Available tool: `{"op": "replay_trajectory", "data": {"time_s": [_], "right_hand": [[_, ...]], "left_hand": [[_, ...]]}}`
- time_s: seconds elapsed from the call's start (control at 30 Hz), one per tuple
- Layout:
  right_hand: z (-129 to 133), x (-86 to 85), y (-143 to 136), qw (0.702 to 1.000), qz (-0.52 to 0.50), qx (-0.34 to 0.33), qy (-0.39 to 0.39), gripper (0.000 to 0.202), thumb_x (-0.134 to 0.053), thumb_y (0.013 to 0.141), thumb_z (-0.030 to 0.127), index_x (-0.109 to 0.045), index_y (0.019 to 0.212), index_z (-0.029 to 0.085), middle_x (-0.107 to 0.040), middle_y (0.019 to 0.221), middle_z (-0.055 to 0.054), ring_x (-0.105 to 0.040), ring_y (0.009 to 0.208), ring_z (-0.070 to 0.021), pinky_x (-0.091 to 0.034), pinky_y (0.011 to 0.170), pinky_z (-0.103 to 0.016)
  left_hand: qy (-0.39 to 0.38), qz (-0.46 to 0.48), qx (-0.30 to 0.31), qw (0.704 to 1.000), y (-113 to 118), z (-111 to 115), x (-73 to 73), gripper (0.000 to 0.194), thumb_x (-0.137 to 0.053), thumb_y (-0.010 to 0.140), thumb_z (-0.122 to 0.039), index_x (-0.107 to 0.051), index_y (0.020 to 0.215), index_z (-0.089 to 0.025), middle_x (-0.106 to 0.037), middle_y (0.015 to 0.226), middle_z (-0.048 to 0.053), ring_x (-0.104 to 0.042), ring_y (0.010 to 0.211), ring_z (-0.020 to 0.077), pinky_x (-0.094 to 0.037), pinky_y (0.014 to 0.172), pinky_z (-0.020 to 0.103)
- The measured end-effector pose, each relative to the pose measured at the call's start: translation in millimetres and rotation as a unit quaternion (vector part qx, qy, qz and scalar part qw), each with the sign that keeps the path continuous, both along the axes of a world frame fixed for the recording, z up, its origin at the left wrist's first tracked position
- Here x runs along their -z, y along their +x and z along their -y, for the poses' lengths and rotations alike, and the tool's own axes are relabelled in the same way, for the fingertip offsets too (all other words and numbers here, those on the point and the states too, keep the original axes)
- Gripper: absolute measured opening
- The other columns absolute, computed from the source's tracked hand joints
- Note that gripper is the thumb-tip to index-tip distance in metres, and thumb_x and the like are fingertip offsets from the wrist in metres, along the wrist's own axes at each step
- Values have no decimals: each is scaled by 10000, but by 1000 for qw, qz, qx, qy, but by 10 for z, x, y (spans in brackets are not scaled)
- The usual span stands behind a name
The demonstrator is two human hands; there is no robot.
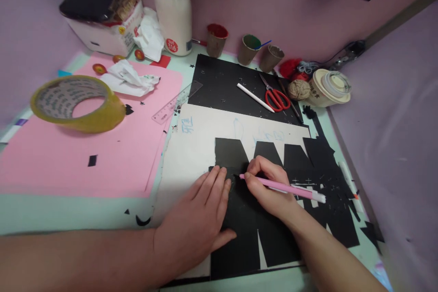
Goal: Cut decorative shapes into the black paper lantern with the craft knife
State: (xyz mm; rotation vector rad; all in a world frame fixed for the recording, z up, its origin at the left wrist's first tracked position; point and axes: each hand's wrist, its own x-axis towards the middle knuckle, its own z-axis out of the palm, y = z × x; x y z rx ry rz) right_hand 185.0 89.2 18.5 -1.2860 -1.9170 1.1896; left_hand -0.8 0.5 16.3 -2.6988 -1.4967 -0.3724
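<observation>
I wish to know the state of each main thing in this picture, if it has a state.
Left hand: flat on the black paper, fingers extended
Right hand: gripping the pink pen
Pink pen: tip down at the black paper
Black paper: cut, with notched edges
Scissors: lying flat
Tape roll: lying flat
Ruler: lying flat
Bottle: upright
Tissues: crumpled
Cups: upright, uncovered
Twine: wound into a ball

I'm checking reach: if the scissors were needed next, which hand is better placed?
Probably the right hand: nearer the scissors, though holding a pink pen-like tool; the left hand rests on black paper.
</observation>
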Motion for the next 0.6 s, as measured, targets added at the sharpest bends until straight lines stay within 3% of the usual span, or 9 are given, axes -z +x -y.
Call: {"op": "replay_trajectory", "data": {"time_s": [0.17, 0.23, 0.33, 0.43, 0.5, 0.6], "right_hand": [[42, -56, 12, 987, -136, 69, 46, 209, -595, 834, 196, -481, 660, 213, -500, 604, 42, -465, 562, -115, -372, 542, -253], [83, -119, 10, 983, -135, 115, 45, 158, -600, 868, 242, -546, 722, 212, -523, 596, 44, -463, 532, -108, -364, 511, -241], [175, -193, -8, 983, -94, 154, -23, 186, -615, 895, 356, -616, 793, 201, -567, 602, 34, -480, 506, -102, -361, 477, -226], [282, -181, -55, 976, -103, 171, -90, 233, -699, 830, 416, -619, 859, 199, -601, 640, 31, -510, 523, -105, -368, 472, -218], [344, -128, -101, 974, -84, 198, -68, 242, -723, 805, 404, -604, 858, 200, -605, 644, 36, -522, 540, -110, -386, 500, -226], [405, -23, -175, 973, -19, 226, 48, 205, -679, 829, 355, -569, 757, 197, -610, 670, 24, -562, 614, -131, -434, 596, -257]], "left_hand": [[-6, -24, 6, 1000, -12, -2, 3, 795, -583, 827, -661, -615, 1278, -6, -531, 1381, 260, -531, 1287, 369, -402, 1077, 432], [1, -19, 9, 1000, -15, -5, 12, 796, -583, 827, -658, -615, 1278, -2, -535, 1375, 266, -530, 1286, 375, -412, 1073, 435], [12, -10, 6, 1000, -12, -5, 32, 786, -576, 842, -640, -609, 1281, 11, -529, 1377, 277, -518, 1295, 384, -415, 1077, 440], [-4, -18, 3, 1000, -2, 0, 37, 783, -541, 868, -633, -591, 1302, 17, -509, 1395, 282, -499, 1312, 386, -413, 1083, 446], [-18, -27, 5, 999, 5, 4, 29, 794, -523, 878, -633, -570, 1322, 24, -488, 1411, 290, -484, 1324, 388, -406, 1089, 449], [-31, -41, 6, 999, 10, 7, 7, 811, -499, 891, -630, -531, 1355, 35, -460, 1429, 302, -456, 1345, 392, -390, 1102, 452]]}}
